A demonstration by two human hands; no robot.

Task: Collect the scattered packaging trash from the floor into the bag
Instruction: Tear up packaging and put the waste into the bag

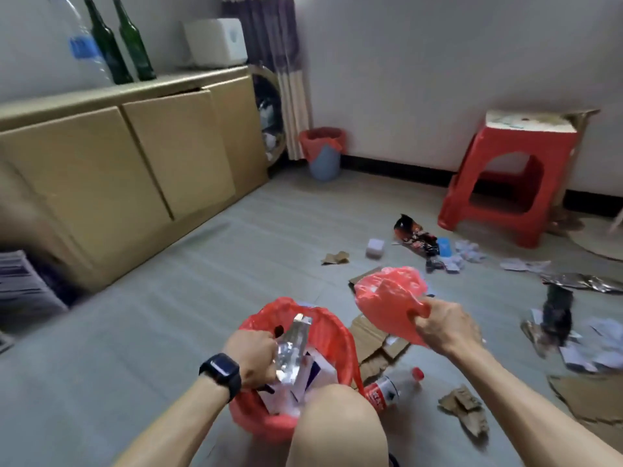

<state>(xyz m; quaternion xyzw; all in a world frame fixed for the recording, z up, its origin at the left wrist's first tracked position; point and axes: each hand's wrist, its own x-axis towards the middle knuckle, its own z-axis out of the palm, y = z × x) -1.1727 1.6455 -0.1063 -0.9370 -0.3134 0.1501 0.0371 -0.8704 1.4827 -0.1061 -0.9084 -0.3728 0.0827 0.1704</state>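
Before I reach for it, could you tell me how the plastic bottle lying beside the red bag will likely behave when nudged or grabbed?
The plastic bottle lies on its side on the smooth floor, so a nudge would probably roll it. It looks clear and nearly empty, so it is likely light and easily squashed.

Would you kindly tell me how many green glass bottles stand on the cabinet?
2. The left green bottle stands beside the clear water bottle; the right green bottle stands nearer the white box. No others seem hidden.
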